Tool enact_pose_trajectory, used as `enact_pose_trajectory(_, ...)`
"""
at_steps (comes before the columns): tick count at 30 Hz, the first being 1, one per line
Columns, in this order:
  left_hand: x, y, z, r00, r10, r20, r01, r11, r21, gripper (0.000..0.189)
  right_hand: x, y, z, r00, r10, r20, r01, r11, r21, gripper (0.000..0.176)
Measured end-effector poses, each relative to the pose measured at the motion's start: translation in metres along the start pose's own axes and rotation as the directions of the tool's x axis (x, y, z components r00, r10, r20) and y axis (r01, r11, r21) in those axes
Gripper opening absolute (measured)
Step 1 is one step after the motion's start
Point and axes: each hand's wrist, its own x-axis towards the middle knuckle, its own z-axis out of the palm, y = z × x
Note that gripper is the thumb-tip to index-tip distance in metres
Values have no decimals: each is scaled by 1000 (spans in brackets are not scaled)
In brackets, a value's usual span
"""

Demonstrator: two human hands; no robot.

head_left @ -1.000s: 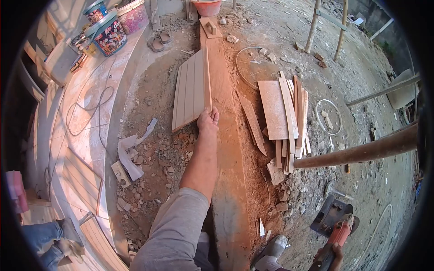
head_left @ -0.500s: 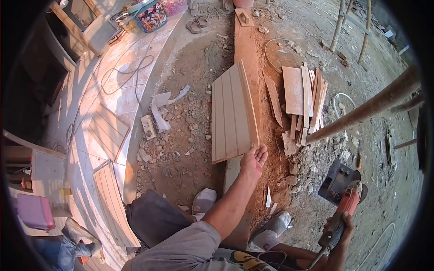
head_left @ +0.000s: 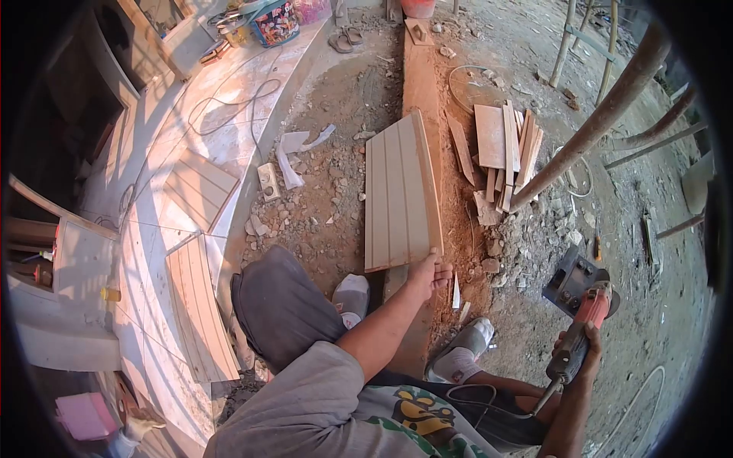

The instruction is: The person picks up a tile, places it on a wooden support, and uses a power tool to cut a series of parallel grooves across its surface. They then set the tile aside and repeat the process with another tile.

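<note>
My left hand (head_left: 430,275) is closed on the lower right corner of a grooved beige panel (head_left: 398,200), which has a slanted top edge. The panel leans over a low ledge dusted with red-brown powder (head_left: 422,80). At the lower right, my right hand (head_left: 578,347) is wrapped round the body of a red and dark angle grinder (head_left: 592,309). A dark metal plate (head_left: 569,281) is fixed at the grinder's head, and its cord runs down towards my lap.
Cut strips and a tile piece (head_left: 492,137) lie right of the ledge, beside a slanting wooden pole (head_left: 592,122). Two grooved panels (head_left: 200,309) rest on the tiled floor at left. A co-worker's hand (head_left: 141,424) shows at the lower left.
The view has shifted. My left hand and the panel are slightly lower in the frame, with the hand still at the panel's corner. The co-worker at the lower left has moved lower.
</note>
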Motion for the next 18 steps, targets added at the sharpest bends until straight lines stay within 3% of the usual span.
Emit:
enact_pose_trajectory(1,-7,11,-3,999,30,-26,-21,954,299,43,0,0,-3,1000,-5,-5,5,1000,6,54)
enact_pose_trajectory(2,-12,22,-3,997,65,-42,-30,821,571,47,1,1,-6,1000,5,-2,-5,1000,12,54)
enact_pose_trajectory(5,23,51,-11,917,389,-92,-239,717,654,54,-1,3,-10,1000,-3,-17,3,1000,-5,54)
enact_pose_trajectory(6,31,69,-13,794,579,-186,-225,564,794,53,0,4,-9,999,-26,-23,25,999,-22,54)
enact_pose_trajectory(7,39,88,-17,624,749,-224,-156,400,903,52,1,4,-10,999,-28,-35,27,999,-24,54)
enact_pose_trajectory(9,46,125,-26,543,769,-336,-37,422,906,53,3,3,-12,999,-2,-52,1,1000,-28,55)
enact_pose_trajectory(11,81,146,-51,456,779,-430,210,375,903,57,1,4,-2,994,2,-106,-6,999,-39,55)
enact_pose_trajectory(13,103,158,-68,461,645,-610,361,491,793,61,5,4,1,986,11,-164,-20,998,-56,56)
enact_pose_trajectory(15,169,162,-136,714,472,-517,192,578,793,67,14,6,-1,979,76,-191,-85,995,-41,56)
enact_pose_trajectory(16,211,155,-167,724,464,-511,193,575,795,67,17,5,1,976,71,-205,-81,996,-42,56)
enact_pose_trajectory(18,279,138,-209,642,569,-514,222,504,835,73,22,4,7,967,103,-233,-108,994,-10,56)
